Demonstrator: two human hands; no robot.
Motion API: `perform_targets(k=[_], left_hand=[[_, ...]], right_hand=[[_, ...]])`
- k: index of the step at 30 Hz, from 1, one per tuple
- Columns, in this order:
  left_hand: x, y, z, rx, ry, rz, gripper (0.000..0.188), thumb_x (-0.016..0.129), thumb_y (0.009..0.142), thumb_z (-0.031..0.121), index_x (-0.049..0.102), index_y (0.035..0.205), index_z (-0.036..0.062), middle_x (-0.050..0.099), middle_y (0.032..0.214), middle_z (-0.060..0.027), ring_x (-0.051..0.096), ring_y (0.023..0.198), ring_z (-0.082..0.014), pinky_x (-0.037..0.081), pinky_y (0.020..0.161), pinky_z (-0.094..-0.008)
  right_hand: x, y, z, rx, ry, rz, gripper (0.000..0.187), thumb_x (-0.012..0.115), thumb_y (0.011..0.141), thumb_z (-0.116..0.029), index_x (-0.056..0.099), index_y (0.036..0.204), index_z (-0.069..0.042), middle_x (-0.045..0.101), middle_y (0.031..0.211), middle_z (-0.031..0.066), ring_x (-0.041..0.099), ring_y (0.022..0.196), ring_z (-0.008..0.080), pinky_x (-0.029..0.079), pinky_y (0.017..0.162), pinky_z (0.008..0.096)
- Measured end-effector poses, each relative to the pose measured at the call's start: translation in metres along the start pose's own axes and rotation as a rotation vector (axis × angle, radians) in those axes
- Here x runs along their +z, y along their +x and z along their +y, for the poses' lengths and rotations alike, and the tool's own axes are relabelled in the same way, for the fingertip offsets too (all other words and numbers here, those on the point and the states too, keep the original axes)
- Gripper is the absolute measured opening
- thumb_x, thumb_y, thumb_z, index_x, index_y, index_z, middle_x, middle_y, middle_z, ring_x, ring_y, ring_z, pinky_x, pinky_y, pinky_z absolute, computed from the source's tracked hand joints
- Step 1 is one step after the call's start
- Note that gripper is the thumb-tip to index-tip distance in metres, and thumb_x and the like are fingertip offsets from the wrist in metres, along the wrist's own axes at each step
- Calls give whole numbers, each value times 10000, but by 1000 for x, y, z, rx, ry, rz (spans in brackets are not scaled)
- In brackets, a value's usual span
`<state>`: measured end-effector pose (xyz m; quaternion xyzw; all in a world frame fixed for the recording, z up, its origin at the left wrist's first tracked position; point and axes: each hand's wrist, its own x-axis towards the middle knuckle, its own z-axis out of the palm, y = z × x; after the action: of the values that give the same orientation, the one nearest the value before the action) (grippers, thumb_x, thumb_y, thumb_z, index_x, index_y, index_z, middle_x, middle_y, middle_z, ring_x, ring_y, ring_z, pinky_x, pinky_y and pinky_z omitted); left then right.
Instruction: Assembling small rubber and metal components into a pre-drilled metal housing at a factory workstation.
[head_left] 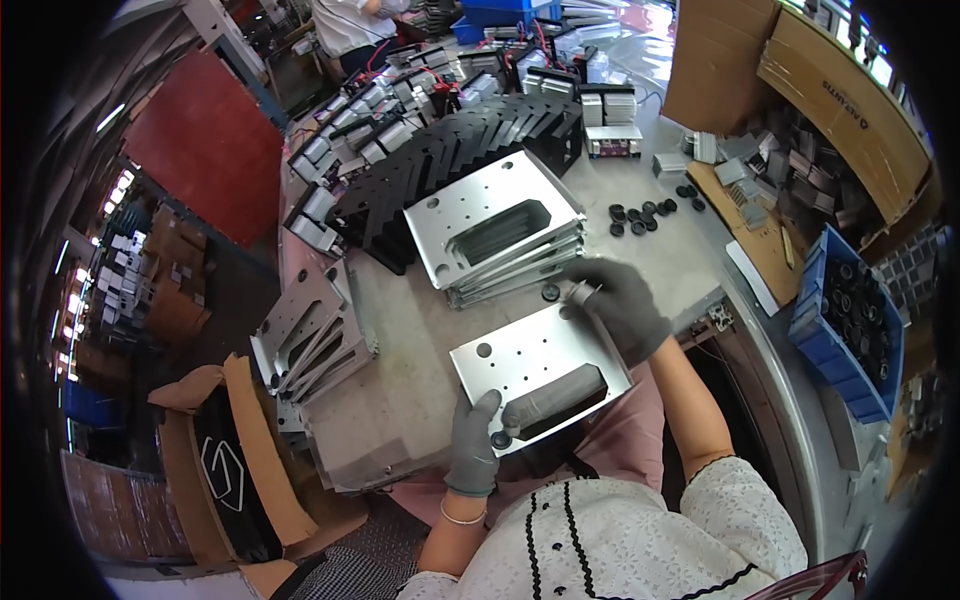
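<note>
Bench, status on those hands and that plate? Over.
Left grip on silver plate, left edge; right grip at its far right corner; small black ring lying just beyond.

Surface (pixel 400 400), brightly lit; glare at far edge; sheen on metal plate (pixel 580 350) by near edge; dimness beyond left edge; fisheye curvature, black vignetted corners.

LH glove (pixel 470 440): gry fabric, grn-tinged cuff edge (pixel 471 488). RH glove (pixel 630 305): gry, same type. L wrist: thin pale bracelet (pixel 463 517). Top (pixel 625 535): wht, openwork pattern, blk zigzag trim (pixel 570 515), sm. blk btns (pixel 557 547). R sleeve (pixel 738 505): short, loose, dk. hem trim. Lower garment (pixel 640 425): pink.
</note>
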<state>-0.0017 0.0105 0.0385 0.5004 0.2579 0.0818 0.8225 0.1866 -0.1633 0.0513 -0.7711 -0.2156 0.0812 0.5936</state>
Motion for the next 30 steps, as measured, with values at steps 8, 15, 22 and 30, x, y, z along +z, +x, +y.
perform_targets(k=[8, 15, 22, 30], left_hand=[[-19, -10, -15, -178, 107, -52, 277, 604, 915, 208, 557, 1106, 13, 591, 756, -23, 575, 597, -108, 467, 478, -225], [-23, -11, -22, -76, 56, -72, 405, 563, 939, 234, 475, 1291, 52, 576, 764, -14, 550, 609, -98, 433, 480, -218], [-16, -11, -19, -171, 78, -85, 375, 593, 912, 273, 511, 1219, 73, 595, 738, -10, 549, 567, -100, 399, 454, -210], [-10, 27, -31, 38, 125, -195, 528, 591, 837, 160, 446, 1334, 56, 632, 1026, -91, 593, 657, -124, 440, 501, -219]], right_hand=[[54, 11, 20, -199, -1009, 92, 164, 676, 724, -206, 615, 833, -100, 644, 774, 132, 637, 771, 318, 449, 707, 465], [55, -19, -24, -564, -482, 107, 285, 642, 760, -183, 668, 1028, -91, 623, 832, 135, 609, 786, 324, 458, 731, 448], [64, -67, -20, -543, -484, -52, 162, 719, 748, -197, 677, 895, -146, 634, 951, 70, 592, 905, 282, 456, 800, 403], [71, -60, -11, -627, -487, 7, 143, 654, 827, -200, 619, 929, -106, 619, 1022, 54, 602, 878, 283, 485, 771, 384]])
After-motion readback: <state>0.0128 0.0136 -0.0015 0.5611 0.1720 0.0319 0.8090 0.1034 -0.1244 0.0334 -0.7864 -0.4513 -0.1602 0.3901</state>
